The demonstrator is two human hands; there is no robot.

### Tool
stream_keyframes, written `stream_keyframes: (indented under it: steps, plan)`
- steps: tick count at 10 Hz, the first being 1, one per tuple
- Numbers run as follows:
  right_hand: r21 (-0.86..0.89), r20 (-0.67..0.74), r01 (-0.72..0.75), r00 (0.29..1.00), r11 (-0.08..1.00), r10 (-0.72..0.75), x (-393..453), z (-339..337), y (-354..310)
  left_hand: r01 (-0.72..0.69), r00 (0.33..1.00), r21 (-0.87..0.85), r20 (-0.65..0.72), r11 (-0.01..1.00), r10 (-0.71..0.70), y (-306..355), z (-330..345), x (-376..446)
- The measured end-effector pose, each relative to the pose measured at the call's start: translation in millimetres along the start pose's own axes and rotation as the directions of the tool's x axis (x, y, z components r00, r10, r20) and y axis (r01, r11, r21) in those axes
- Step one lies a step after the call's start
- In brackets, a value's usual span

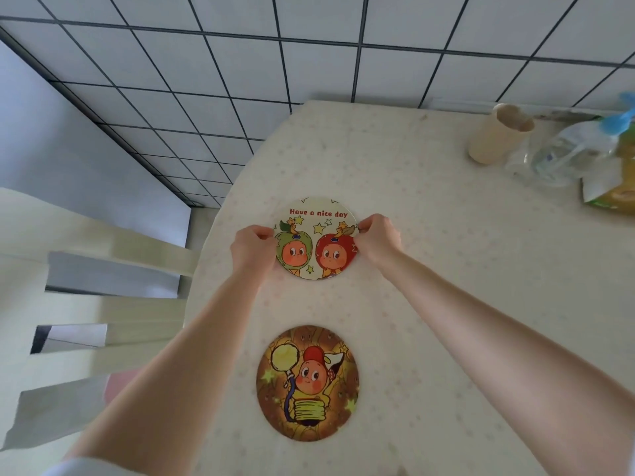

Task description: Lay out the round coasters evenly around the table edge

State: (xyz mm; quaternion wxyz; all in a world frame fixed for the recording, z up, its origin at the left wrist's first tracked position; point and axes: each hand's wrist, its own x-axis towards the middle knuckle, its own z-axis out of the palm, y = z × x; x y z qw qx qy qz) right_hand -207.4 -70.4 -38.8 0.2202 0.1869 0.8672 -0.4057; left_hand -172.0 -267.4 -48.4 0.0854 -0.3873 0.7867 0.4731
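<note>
Hands hold the pale coaster (316,237) by opposite rims, left hand (252,248) and right hand (377,236) with fingers pinched shut on it, likely to square it near the bench (429,235) edge, spaced from the brown coaster (307,383) lying nearer.

Soft, even daylight over my worktop (429,269), hardly any shadows; the wide lens bends the edges, and far corners blur.
</note>
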Motion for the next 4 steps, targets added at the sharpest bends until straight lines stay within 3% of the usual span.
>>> stream_keyframes:
  steps: [3,4]
  plan:
    - [-0.003,0.032,0.118,0.992,0.993,-0.118,-20.3,-5.3,15.7,-0.099,0.995,0.112,0.007,0.989,0.099,4.2,1.2,-35.8]
    - [0.000,0.043,0.095,0.995,0.995,-0.095,-40.7,-15.8,26.7,-0.133,0.991,0.120,0.029,0.984,0.130,-0.2,-4.5,-61.4]
